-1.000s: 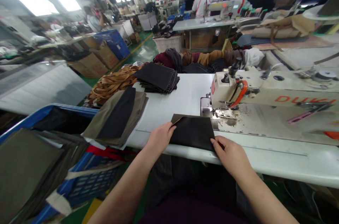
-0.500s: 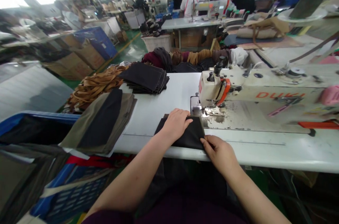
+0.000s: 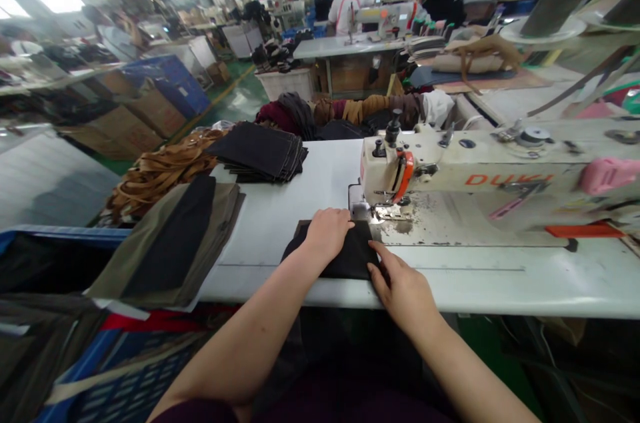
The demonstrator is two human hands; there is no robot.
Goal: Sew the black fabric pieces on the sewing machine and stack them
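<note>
A black fabric piece [image 3: 350,259] lies on the white sewing table, just in front of the needle area of a sewing machine [image 3: 387,173]. Some olive-brown cloth shows at its upper left edge. My left hand [image 3: 327,236] rests over the piece's upper part, fingers together and bent onto it near the top edge; their undersides are hidden. At the right edge of the piece, my right hand [image 3: 403,286] touches it with thumb and forefinger spread apart.
Black fabric pieces [image 3: 260,149] are stacked at the table's back left. Olive and black panels [image 3: 170,243] overhang the left edge, above a blue crate [image 3: 125,369]. Tan straps [image 3: 155,176] are heaped behind. A person in white [image 3: 345,6] is further back.
My right thumb and forefinger have gone from pinched together to spread along the fabric's right edge. The left hand stays on the cloth. The whole view has shifted slightly.
</note>
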